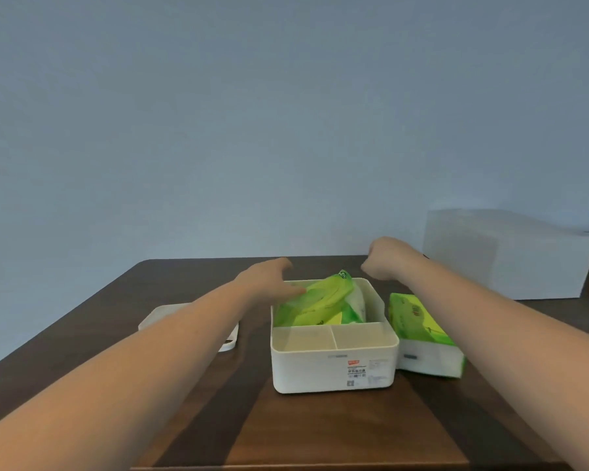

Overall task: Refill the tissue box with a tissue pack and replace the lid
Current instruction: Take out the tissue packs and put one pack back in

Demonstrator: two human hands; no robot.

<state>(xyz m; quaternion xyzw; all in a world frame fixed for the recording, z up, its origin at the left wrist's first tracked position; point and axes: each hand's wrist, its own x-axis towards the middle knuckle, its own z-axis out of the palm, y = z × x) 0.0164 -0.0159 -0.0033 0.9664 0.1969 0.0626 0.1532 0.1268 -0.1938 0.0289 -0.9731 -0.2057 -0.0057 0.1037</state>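
Observation:
A white tissue box [334, 368] stands open on the dark wooden table, with two small bare compartments at its near side. A green and white tissue pack [320, 302] lies tilted in the far compartment, its right end sticking up above the rim. My left hand [269, 278] rests on the pack's left end, fingers spread over it. My right hand [386, 258] hovers above the box's far right corner with its fingers curled in; nothing shows in it. The white lid [164, 314] lies flat to the left of the box, partly hidden by my left forearm.
A second green tissue pack [422, 334] lies on the table [320, 430] just right of the box. A pale translucent container [504, 253] stands at the far right against the grey wall.

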